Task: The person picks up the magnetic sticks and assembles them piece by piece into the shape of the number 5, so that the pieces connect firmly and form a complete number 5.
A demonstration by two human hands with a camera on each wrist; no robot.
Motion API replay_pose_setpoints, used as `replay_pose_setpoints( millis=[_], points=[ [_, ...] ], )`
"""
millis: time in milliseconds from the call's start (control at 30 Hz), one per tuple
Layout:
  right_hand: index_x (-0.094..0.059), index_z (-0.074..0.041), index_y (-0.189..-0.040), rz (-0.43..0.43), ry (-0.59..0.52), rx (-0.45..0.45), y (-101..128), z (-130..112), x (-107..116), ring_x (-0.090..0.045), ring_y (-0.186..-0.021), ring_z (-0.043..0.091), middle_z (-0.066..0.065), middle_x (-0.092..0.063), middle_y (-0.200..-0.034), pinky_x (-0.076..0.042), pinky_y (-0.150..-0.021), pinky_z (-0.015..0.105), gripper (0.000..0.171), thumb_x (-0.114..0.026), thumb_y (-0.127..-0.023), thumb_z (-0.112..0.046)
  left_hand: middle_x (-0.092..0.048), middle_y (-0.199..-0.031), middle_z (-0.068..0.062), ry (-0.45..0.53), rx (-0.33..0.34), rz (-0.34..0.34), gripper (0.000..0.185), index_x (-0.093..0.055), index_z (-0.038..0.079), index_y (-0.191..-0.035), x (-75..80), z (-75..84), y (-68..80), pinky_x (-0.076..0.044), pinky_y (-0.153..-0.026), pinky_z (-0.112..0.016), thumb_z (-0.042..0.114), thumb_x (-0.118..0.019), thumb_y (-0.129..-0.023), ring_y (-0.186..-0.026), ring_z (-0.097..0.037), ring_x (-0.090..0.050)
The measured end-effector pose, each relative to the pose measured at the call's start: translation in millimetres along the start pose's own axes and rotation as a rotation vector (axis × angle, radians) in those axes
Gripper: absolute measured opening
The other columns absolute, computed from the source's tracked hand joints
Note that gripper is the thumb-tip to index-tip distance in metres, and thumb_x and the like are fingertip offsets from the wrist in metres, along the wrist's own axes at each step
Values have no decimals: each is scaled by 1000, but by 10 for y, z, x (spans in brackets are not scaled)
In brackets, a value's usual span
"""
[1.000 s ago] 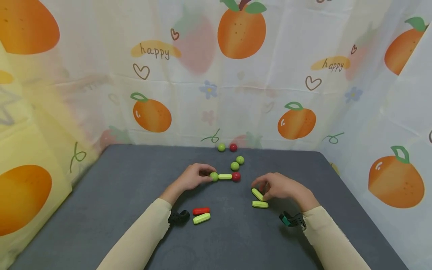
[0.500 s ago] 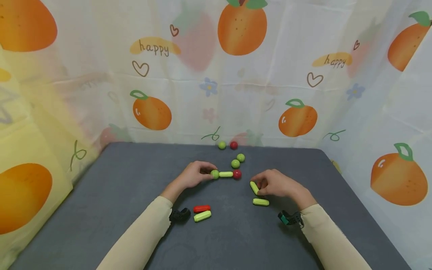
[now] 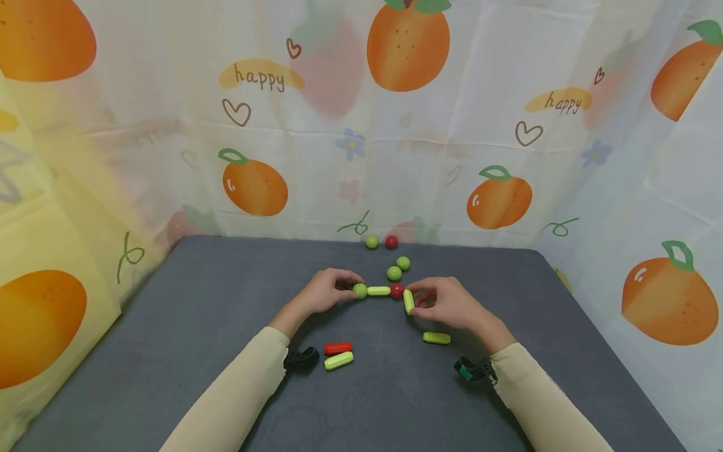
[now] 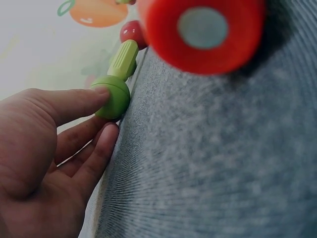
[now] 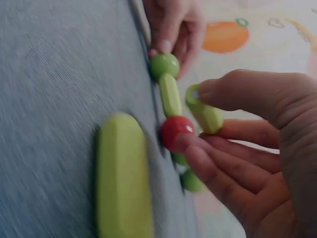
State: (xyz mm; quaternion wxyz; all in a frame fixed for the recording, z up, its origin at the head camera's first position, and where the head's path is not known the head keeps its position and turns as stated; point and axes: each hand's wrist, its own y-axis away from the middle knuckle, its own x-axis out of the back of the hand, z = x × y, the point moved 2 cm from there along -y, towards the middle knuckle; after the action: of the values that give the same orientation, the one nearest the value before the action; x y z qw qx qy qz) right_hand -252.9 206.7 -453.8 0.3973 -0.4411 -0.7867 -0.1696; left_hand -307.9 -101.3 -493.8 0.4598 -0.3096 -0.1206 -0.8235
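On the grey table [image 3: 169,351] lies a short chain: a green ball [image 3: 359,290], a green rod [image 3: 378,290] and a red ball [image 3: 397,290]. My left hand [image 3: 351,290] pinches the green ball [image 4: 113,96] at the chain's left end. My right hand [image 3: 415,301] pinches a second green rod [image 3: 408,301] with its upper end against the red ball. In the right wrist view this held rod [image 5: 204,111] sits between thumb and fingers, next to the red ball [image 5: 174,131].
A loose green rod [image 3: 437,338] lies near my right wrist. A red rod [image 3: 337,348] and a green rod [image 3: 339,360] lie by my left forearm. Two green balls [image 3: 394,273] sit behind the chain. A green ball [image 3: 371,242] and a red ball [image 3: 391,242] rest against the fruit-print curtain.
My right hand picked one green rod from the pair on the right and carried it left, up to the red ball. My left hand kept its hold on the green ball.
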Motion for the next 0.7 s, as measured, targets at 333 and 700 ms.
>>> replay_pose_setpoints(
  millis=[333,700],
  points=[
    [-73,-5,-137,-12,2,92,-254,-220,-329,-74,-94,9,3,-74,-117,-61,-84,31,45,-86,-97,-19,-77,-118,-2,-31,13,21,27,-79,9,-128,17,-3,-6,-58,-96,-43,12,-80,-101,-105,-18,-71],
    [-71,-4,-141,3,38,86,-440,-267,-542,-71,-92,8,4,-72,-115,-59,-82,28,48,-86,-98,-19,-78,-116,-2,-36,5,18,26,-80,8,-127,11,3,-30,-58,-94,-43,13,-79,-102,-102,-17,-72]
  ],
)
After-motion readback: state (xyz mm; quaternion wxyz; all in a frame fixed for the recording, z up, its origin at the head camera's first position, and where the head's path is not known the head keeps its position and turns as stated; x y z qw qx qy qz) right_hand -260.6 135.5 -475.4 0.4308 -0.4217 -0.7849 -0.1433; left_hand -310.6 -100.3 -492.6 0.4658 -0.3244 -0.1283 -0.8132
